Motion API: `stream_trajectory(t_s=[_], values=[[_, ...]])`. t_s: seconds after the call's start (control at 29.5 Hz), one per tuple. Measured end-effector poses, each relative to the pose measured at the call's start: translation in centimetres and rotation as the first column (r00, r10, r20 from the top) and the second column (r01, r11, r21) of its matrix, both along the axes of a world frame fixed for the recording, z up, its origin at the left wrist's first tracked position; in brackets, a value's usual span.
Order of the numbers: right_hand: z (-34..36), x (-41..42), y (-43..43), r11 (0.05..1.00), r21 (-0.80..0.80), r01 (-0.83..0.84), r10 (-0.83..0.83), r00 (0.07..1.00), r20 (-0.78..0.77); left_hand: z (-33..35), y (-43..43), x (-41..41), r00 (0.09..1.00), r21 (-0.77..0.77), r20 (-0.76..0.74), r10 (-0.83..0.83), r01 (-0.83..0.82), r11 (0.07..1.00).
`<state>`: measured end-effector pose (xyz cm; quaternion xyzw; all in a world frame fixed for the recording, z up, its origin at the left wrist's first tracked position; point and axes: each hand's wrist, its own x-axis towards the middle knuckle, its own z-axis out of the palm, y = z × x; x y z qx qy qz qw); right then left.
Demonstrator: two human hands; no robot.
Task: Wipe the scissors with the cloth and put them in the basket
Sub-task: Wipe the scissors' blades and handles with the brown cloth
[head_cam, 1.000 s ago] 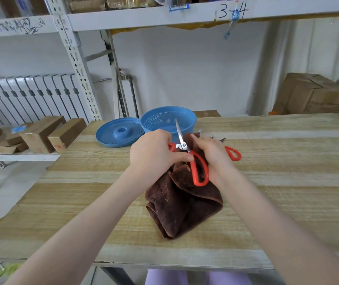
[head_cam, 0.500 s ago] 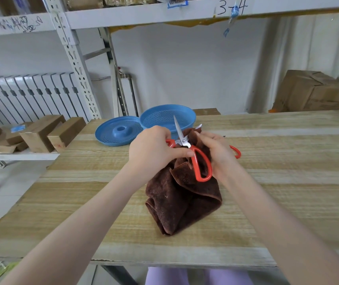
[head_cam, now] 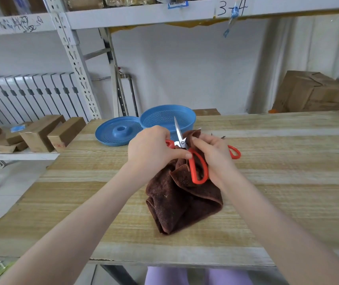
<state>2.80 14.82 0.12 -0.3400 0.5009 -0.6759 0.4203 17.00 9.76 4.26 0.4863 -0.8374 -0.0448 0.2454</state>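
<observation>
Left hand (head_cam: 152,149) grips the scissors (head_cam: 183,143) by 1 red handle, blades up. Right hand (head_cam: 216,157) pinches the cloth (head_cam: 181,202) against them. The basket (head_cam: 167,116) stands just behind.

On the table (head_cam: 288,182), cloth (head_cam: 176,204) lies before the basket (head_cam: 160,118); lid (head_cam: 113,134) left of basket, second scissors (head_cam: 235,152) right of cloth

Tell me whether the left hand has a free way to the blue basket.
Probably yes: the blue basket stands open just beyond the left hand, lid off beside it, nothing between them. The hand grips the scissors.
</observation>
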Motion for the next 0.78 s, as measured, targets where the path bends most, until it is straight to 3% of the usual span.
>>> stream_trajectory(t_s=[0.2,0.54,0.78], values=[[0.7,0.2,-1.0,0.996,0.033,0.080,-0.083,0.987,0.140,0.2,0.0,-0.7,1.000,-0.012,0.010,0.007,-0.007,1.000],[1.5,0.1,-1.2,0.986,0.161,0.044,-0.061,0.993,0.100,0.0,-0.1,-0.3,1.000,-0.007,0.017,0.009,-0.009,1.000],[1.2,0.3,-0.9,0.986,0.149,-0.072,0.058,0.994,0.093,0.7,-0.3,-0.3,1.000,-0.040,0.005,0.028,-0.028,0.999]])
